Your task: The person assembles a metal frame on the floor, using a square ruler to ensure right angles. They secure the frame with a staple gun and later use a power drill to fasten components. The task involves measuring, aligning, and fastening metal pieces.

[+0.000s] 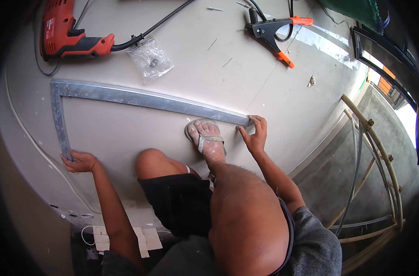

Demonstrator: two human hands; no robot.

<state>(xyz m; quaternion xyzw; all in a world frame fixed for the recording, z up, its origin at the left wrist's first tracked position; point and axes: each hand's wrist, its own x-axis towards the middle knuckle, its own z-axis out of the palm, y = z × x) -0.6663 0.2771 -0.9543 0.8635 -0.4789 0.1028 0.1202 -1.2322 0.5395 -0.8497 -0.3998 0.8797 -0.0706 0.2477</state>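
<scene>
An L-shaped piece of grey metal channel [145, 98] lies on the pale tiled floor, with its corner at the far left. My left hand [82, 162] is closed around the near end of its short arm. At the other end of the long arm, my right hand [256, 135] pinches the tip between thumb and fingers. My sandalled foot [209, 140] rests on the floor just on the near side of the long arm, close to my right hand.
Beyond the channel lie a red and black power drill [71, 34], a clear plastic bag [150, 60] with small hardware inside, and a rivet gun [269, 33] with orange grips. Rivets [215, 9] are scattered nearby. A wooden-pole frame [377, 142] stands at the right.
</scene>
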